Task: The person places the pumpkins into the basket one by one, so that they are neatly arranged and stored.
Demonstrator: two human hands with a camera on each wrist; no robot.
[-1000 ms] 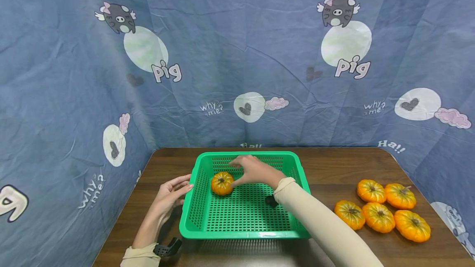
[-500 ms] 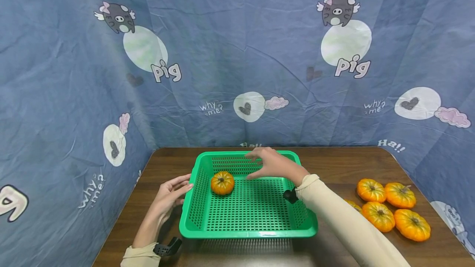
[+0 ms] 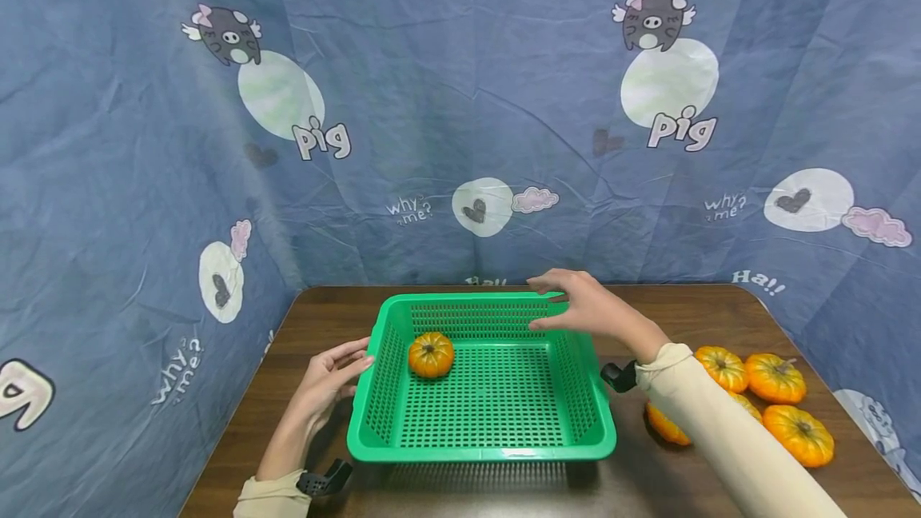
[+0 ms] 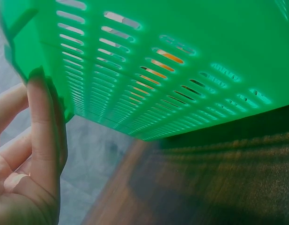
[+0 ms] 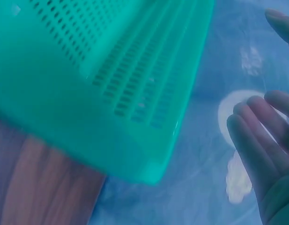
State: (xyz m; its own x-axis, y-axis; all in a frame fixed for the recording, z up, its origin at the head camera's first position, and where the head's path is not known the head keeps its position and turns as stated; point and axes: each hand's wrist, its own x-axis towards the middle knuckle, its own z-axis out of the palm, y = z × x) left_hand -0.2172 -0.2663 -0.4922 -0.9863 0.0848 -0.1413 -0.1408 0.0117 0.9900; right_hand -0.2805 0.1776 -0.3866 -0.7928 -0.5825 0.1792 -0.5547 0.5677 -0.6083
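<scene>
A green perforated plastic basket (image 3: 482, 454) stands on the wooden table. One small orange pumpkin (image 3: 431, 356) lies inside it, near the left wall; through the slots in the left wrist view, bits of orange show. My left hand (image 3: 327, 382) is at the basket's left side, its extended fingertips touching the rim. In the left wrist view, a straight finger (image 4: 43, 131) reaches up to the rim. Over the basket's back right corner hovers my right hand (image 3: 586, 310), thumb and fingers spread apart with nothing between them. The right wrist view is blurred, with the fingers (image 5: 256, 136) beyond the basket.
Several more small pumpkins (image 3: 799, 434) lie grouped on the table's right side, some partly covered by my right sleeve (image 3: 727, 430). A blue printed curtain (image 3: 460, 102) hangs behind and beside the table (image 3: 331, 306).
My right hand has moved away from the pumpkin in the basket, rightward and slightly up toward the back right corner. That pumpkin and my left hand have stayed in place.
</scene>
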